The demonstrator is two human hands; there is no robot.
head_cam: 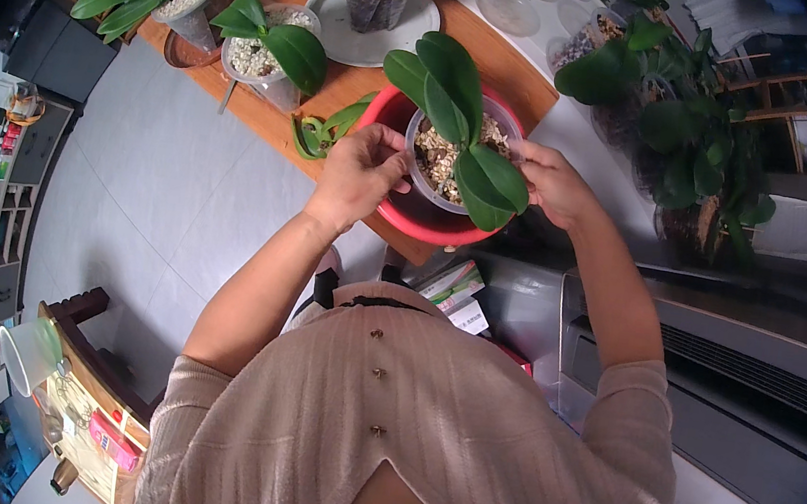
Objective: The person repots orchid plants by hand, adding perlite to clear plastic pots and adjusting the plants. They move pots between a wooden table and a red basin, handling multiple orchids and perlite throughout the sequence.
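Observation:
A moth orchid point(456, 92) with broad green leaves grows in a clear plastic pot point(429, 193) filled with pale, chunky potting mix point(437, 154). The pot sits within or just over a red basin point(418, 227); its base is hidden. At the pot's left rim, my left hand point(362, 171) pinches the edge between thumb and fingers. My right hand point(554, 186) holds the opposite rim, its fingertips partly behind the pot and a leaf. Loose cut green leaves point(320, 134) lie on the wooden table point(352, 87), left of the basin.
More potted orchids stand at the table's far left, one in a white-topped clear pot point(269, 81), another on a white plate point(432, 21). Several leafy plants point(678, 142) crowd the right. Boxes point(455, 292) lie below the table edge. A wooden chair-like piece point(83, 303) stands lower left.

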